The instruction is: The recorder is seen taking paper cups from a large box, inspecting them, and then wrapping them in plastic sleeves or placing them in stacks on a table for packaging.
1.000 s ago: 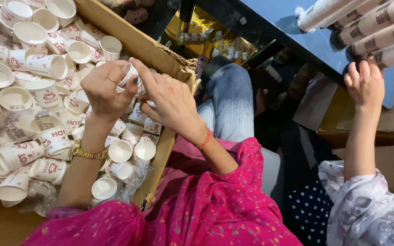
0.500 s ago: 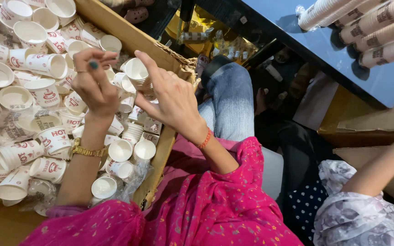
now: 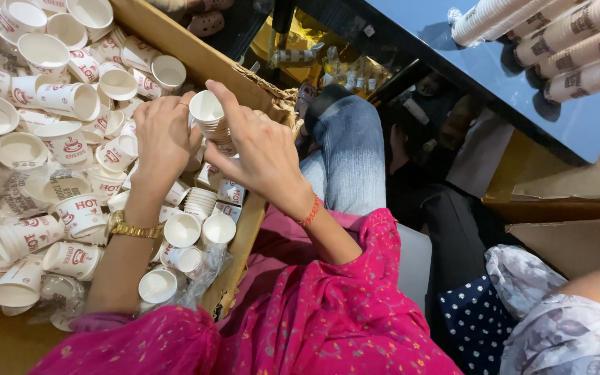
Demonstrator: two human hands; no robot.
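a small stack of white paper cups with red print (image 3: 214, 121) gripped in the right hand (image 3: 262, 156), fingers curled round its side and index finger raised past the rim, mouth of the top cup open and empty, held just above the right edge of a large brown cardboard box (image 3: 196, 59). left hand (image 3: 163, 139) half closed beside the stack, fingertips bent toward it, palm turned down; whether it actually touches the cups cannot be told. gold wristwatch (image 3: 133, 228) on the left wrist, red thread band (image 3: 310, 212) on the right. inside the box, a heap of loose white paper cups with red print (image 3: 50, 146), some upright and empty, some on their sides, some nested in short stacks, spread from the far corner to the near edge, with crumpled clear plastic wrap (image 3: 203, 267) near the near right corner. box cut off at the left and top. long sleeved rows of stacked cups (image 3: 571, 42) lying on a dark blue tabletop (image 3: 453, 42) at the far right, cut off by the frame. another person's patterned sleeve and forearm (image 3: 592, 292) at the lower right, hand out of view. dim space under the tabletop hard to make out.
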